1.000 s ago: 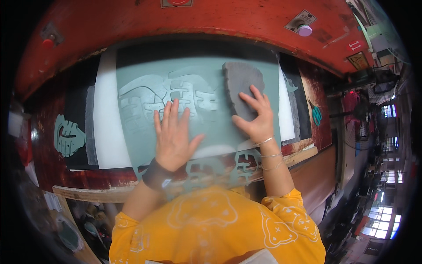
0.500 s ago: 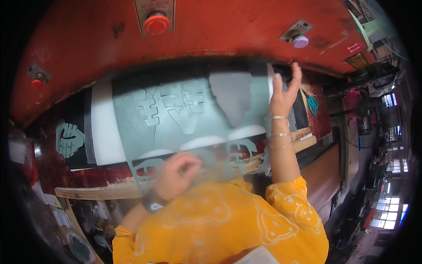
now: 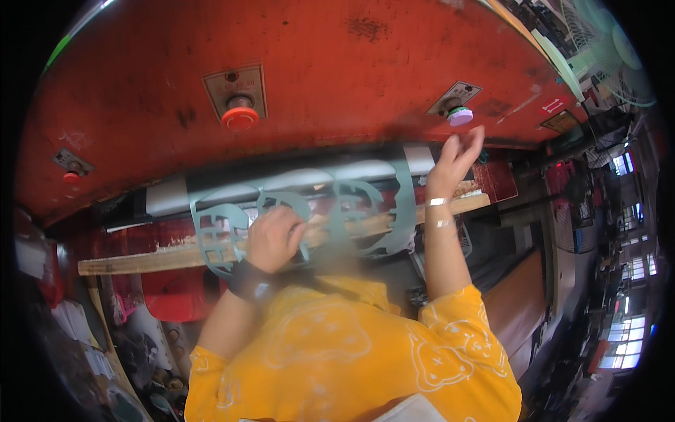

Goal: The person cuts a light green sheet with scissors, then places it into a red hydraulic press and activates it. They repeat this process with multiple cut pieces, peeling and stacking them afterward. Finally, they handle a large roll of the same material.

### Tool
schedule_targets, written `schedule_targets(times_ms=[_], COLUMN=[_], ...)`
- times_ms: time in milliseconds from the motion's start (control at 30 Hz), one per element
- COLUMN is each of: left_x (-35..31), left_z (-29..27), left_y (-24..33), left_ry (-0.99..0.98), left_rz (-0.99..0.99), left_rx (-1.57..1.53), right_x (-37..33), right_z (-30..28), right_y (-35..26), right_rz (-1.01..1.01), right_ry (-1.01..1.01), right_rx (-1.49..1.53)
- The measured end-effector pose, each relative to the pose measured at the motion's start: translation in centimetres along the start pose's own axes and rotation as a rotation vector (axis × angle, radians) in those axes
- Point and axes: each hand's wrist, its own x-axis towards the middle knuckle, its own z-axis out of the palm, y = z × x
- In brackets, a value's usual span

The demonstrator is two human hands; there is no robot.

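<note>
A thin grey-green sheet (image 3: 404, 211) with large cut-out openings hangs over the near edge of the machine bed. My left hand (image 3: 273, 239) is closed at its near part, fingers curled around the cut strips; blur hides the exact grip. My right hand (image 3: 455, 158) is raised at the right with bent fingers apart and nothing in them. Just above its fingertips is a pale purple push button (image 3: 460, 116) on the red machine front (image 3: 316, 77); a small gap shows between them. The far part of the sheet is hidden under the machine front.
A wooden bar (image 3: 140, 261) runs along the near edge of the bed. Red buttons (image 3: 240, 118) sit at the middle and left of the machine front. Below the bar at left is a red stool-like object (image 3: 179, 295). A pale green fan (image 3: 619, 49) stands at the far right.
The red machine front now covers most of the bed, hiding the cut shapes and dark grey piece. My right hand's fingers have bent near the purple button. My left hand stays at the sheet.
</note>
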Motion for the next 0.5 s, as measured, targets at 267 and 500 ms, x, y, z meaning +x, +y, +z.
schedule_targets(times_ms=[267,500], left_x=[-1.0,-0.8], left_z=[0.6,1.1], left_y=[0.8,1.1], left_ry=[0.020,0.059], left_rz=[-0.014,-0.005], left_rx=[0.113,0.229], right_x=[-10.6,-10.0], right_z=[-4.1,-4.2], right_y=[-3.2,-3.8], right_rz=[-0.173,-0.177], right_ry=[-1.006,-1.023], right_rx=[-0.561,-0.593])
